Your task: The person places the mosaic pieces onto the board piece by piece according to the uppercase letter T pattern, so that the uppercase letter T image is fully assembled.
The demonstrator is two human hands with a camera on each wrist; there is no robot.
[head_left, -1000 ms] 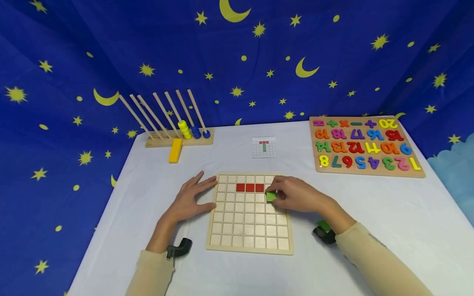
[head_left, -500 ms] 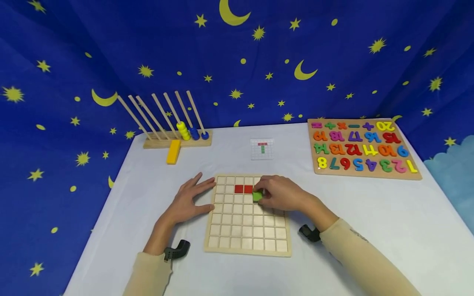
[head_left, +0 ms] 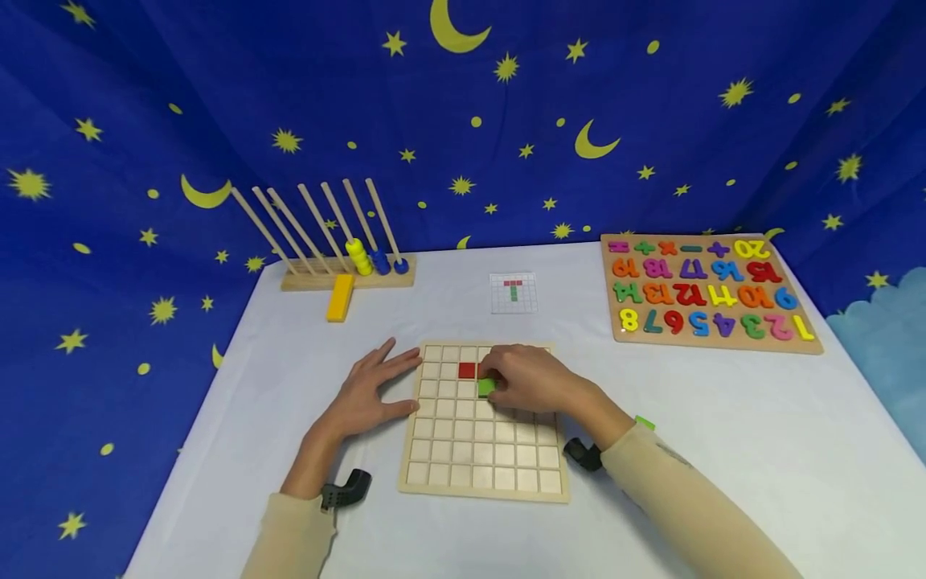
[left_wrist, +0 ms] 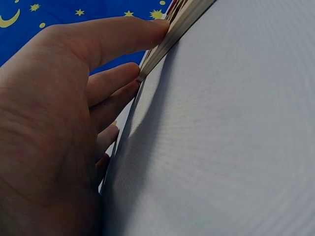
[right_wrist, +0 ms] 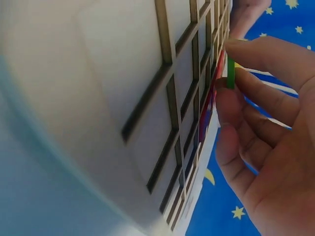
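My right hand [head_left: 531, 378] pinches a square green tile [head_left: 486, 388] between thumb and fingers, close over the wooden grid board [head_left: 463, 496]. In the right wrist view the green tile [right_wrist: 231, 71] shows edge-on. One red tile [head_left: 467, 371] is visible in the second row from the far side; the right hand covers the squares beside it. My left hand [head_left: 365, 394] lies on the cloth with its fingers spread. Its thumb and fingertips are at the board's left edge, and the left wrist view shows the same hand [left_wrist: 49, 113] along that edge.
A small pattern card [head_left: 514, 304] with a red-and-green T lies behind the board. Back left stands a peg abacus [head_left: 347, 280] with a yellow block [head_left: 340, 298] before it. A number puzzle [head_left: 716, 293] lies back right. Another green piece [head_left: 645, 422] shows beside the right sleeve.
My right hand has moved left over the board with the green tile, covering two of the three red tiles seen before. The left hand has stayed at the board's edge.
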